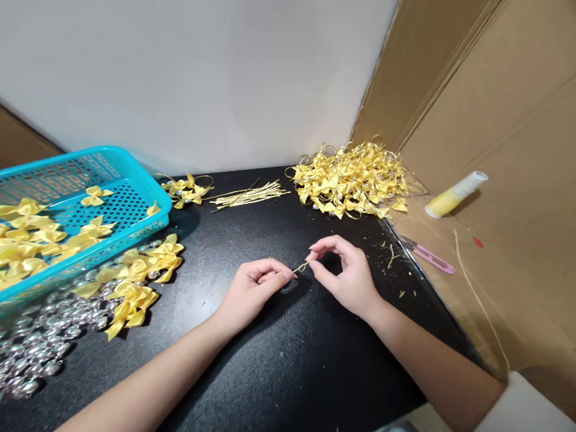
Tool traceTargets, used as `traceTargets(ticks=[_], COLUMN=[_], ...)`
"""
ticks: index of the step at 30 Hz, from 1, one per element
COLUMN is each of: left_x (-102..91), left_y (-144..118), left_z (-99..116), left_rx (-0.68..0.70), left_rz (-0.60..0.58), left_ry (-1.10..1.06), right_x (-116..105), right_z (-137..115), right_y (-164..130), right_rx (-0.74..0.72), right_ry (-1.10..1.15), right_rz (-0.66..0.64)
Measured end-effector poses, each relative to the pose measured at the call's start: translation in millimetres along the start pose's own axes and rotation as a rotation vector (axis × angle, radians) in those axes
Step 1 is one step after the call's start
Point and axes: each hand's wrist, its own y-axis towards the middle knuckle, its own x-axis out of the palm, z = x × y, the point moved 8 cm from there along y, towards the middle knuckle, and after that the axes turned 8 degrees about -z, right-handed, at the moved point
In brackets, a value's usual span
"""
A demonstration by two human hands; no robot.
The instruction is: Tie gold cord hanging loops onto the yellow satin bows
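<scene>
Over the black speckled tabletop, left hand & right hand each pinch an end of a thin gold cord piece btwn fingertips. Turquoise perforated plastic basket w/ yellow satin bows sits far left

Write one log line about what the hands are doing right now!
left hand: pinches thin gold cord | right hand: pinches cord's other end | near: loose yellow satin bows on black tabletop

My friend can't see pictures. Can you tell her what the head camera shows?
Two bare hands, the left hand and right hand, pinch a thin gold cord between them over a black table. Yellow ribbon bows and silver beads lie left by a blue basket; a pile of finished bows sits behind.
</scene>
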Motion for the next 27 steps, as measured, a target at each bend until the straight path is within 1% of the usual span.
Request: traceTargets(ticks=[1,3,7,9,14,19,23,27], left_x=[0.0,0.1,0.1,0.3,0.9,0.7,0.2,-0.9], left_y=[0,1,1,1,1,2,2,1], left_z=[0,0,1,1,0,0,-1,-2], left_rx=[-0.001,0.002,0.029,0.040,0.044,0.037,0.021,0.005], left_rz=[0.001,0.002,-0.002,-0.009,-0.026,-0.024,-0.021,-0.007], left_ry=[-0.001,-0.007,-0.021,-0.027,-0.016,0.003,0.002,0.015], right_x=[-1,2,23,31,35,34,29,17], right_z=[1,3,5,6,10,18,16,8], right_y=[0,-1,-5,-8,-10,-10,-9,-8], right_rx=[0.007,0.028,0.078,0.112,0.177,0.244,0.204,0.111], right_ry=[0.024,0.085,0.207,0.263,0.363,0.408,0.362,0.208], right_rz=[-0.002,-0.049,-0.227,-0.249,-0.154,-0.113,-0.092,-0.033])
